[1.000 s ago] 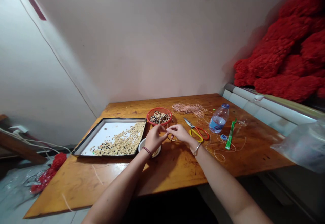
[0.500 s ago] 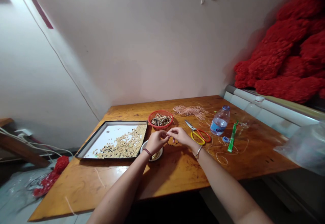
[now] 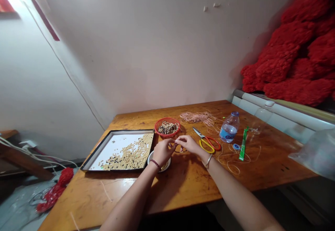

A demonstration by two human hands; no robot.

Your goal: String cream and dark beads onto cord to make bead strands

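My left hand (image 3: pixel 163 150) and my right hand (image 3: pixel 188 143) meet above the table, fingertips pinched close together. Between and below them hangs a beaded string (image 3: pixel 180 151) with dark beads, which both hands seem to grip at its thread; the exact point is hidden by the fingers. Under my left wrist stands a small white bowl (image 3: pixel 167 165) with pale beads in it, partly covered by the hand. Just behind the hands sits a red basket (image 3: pixel 156 133) holding strung light and dark beads. To the right of my right hand lie scissors (image 3: pixel 207 142) with one yellow and one orange handle.
A black-edged tray (image 3: pixel 98 149) of loose beads lies left on the wooden table (image 3: pixel 188 189). Pink cord (image 3: pixel 197 117) is heaped behind. At right stand a water bottle (image 3: pixel 229 129), a green packet (image 3: pixel 243 145) and loose thread. Red fluffy bundles (image 3: pixel 293 59) are piled beyond.
The view has shifted slightly, so everything sits a little lower and further right. My hands stay together at the beaded string, with only small finger movement.
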